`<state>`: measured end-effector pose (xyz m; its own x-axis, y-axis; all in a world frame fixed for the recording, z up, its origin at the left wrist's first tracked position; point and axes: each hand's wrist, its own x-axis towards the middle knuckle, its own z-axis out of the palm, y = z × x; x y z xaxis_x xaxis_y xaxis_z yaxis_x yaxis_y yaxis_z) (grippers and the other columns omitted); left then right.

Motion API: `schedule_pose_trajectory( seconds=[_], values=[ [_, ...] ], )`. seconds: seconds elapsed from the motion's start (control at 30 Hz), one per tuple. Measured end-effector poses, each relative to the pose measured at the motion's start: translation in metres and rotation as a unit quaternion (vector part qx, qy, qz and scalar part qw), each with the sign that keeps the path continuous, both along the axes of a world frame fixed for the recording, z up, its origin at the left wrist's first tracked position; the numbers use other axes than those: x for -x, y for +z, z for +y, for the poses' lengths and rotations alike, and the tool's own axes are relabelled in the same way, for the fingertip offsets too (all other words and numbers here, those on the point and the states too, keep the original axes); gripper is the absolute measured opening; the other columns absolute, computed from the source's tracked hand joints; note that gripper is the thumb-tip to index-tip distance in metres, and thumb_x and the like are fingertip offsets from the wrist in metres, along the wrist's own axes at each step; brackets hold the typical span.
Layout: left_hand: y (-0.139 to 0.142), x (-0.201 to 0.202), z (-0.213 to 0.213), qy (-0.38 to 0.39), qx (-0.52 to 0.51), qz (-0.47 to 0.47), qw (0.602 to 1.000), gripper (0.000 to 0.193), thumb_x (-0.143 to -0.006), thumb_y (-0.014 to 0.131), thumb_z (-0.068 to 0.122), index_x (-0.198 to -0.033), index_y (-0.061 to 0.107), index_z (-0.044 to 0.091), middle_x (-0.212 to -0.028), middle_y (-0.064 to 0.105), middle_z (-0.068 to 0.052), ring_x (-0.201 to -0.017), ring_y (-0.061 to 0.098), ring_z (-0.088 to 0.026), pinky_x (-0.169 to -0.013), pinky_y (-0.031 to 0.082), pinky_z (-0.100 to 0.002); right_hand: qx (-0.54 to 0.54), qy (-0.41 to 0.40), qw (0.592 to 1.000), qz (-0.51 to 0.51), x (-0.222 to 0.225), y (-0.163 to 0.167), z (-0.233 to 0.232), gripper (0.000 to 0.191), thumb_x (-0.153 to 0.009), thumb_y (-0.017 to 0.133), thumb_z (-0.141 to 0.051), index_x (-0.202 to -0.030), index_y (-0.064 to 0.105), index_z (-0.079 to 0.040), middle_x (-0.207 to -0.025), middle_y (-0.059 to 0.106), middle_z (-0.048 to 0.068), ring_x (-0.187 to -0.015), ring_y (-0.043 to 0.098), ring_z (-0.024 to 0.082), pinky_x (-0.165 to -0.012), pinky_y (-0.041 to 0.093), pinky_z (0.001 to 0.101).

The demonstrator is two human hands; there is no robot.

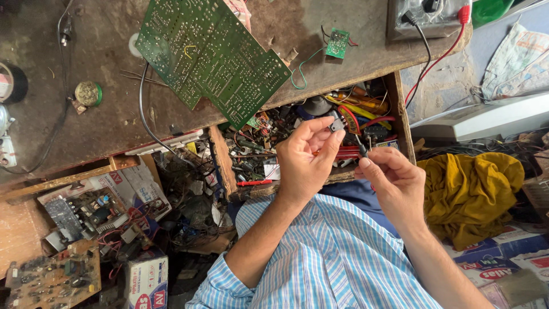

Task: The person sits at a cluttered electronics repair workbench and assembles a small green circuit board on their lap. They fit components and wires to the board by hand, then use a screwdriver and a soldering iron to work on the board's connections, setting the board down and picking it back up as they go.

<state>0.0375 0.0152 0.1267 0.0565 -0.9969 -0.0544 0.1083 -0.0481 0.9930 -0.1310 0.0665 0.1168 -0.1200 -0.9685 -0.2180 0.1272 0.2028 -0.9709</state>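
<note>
I see a big green board point(211, 57) lying tilted on the bench point(97, 114), its lower corner hanging over the open drawer point(394, 109). A small green board point(338, 43) sits further back, and red and black leads point(434, 51) run down the drawer's right side. The drawer is crammed with loose parts, wires and screwdrivers. Above it, my left hand point(306, 160) pinches a small black part point(337, 123) at the fingertips. My right hand point(394, 183) pinches a thin dark piece point(362, 150) just beside it. A yellow cloth point(469, 189) lies to the right.
</note>
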Motion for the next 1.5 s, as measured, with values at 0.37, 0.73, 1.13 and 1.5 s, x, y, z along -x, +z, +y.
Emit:
schedule_pose_trajectory(
  seconds=[0.37, 0.73, 1.13, 1.5],
  values=[
    [-0.006, -0.006, -0.006, 0.032, -0.109, 0.197, 0.974, 0.016, -0.097, 0.068, 0.008, -0.105, 0.057, 0.000, -0.090, 0.073, -0.017, -0.075, 0.076, -0.022, -0.064, 0.066, -0.031, 0.005, 0.001, 1.000, -0.014, -0.001, -0.001, 0.006, 0.008, -0.098, 0.068, 0.003, -0.105, 0.068, 0.008, -0.109, 0.065, 0.009, -0.090, 0.072, 0.015, -0.079, 0.063, 0.0282],
    [-0.012, -0.004, 0.009, -0.020, -0.018, 0.106, 0.994, 0.029, -0.104, 0.066, 0.004, -0.131, 0.064, -0.008, -0.105, 0.076, -0.015, -0.097, 0.074, -0.015, -0.088, 0.062, -0.027, -0.006, 0.010, 0.999, -0.032, -0.007, -0.002, 0.006, 0.008, -0.097, 0.068, 0.004, -0.103, 0.069, 0.008, -0.109, 0.065, 0.008, -0.091, 0.071, 0.013, -0.082, 0.064, 0.0297],
    [0.000, -0.001, 0.012, -0.053, -0.036, 0.102, 0.993, 0.031, -0.105, 0.063, 0.004, -0.134, 0.061, -0.005, -0.108, 0.076, -0.017, -0.100, 0.075, -0.018, -0.087, 0.066, -0.031, -0.002, 0.031, 0.999, -0.025, -0.013, -0.002, 0.001, 0.009, -0.098, 0.068, 0.002, -0.105, 0.070, 0.008, -0.106, 0.066, 0.007, -0.090, 0.071, 0.012, -0.082, 0.064, 0.0285],
    [-0.001, 0.000, 0.014, -0.040, -0.008, 0.099, 0.994, 0.029, -0.105, 0.064, 0.000, -0.133, 0.063, -0.006, -0.110, 0.075, -0.015, -0.099, 0.072, -0.015, -0.081, 0.060, -0.026, -0.048, 0.026, 0.997, -0.052, -0.014, -0.011, 0.002, 0.010, -0.099, 0.068, -0.002, -0.105, 0.070, 0.006, -0.096, 0.071, 0.008, -0.083, 0.073, 0.013, -0.076, 0.064, 0.0265]
  ],
)
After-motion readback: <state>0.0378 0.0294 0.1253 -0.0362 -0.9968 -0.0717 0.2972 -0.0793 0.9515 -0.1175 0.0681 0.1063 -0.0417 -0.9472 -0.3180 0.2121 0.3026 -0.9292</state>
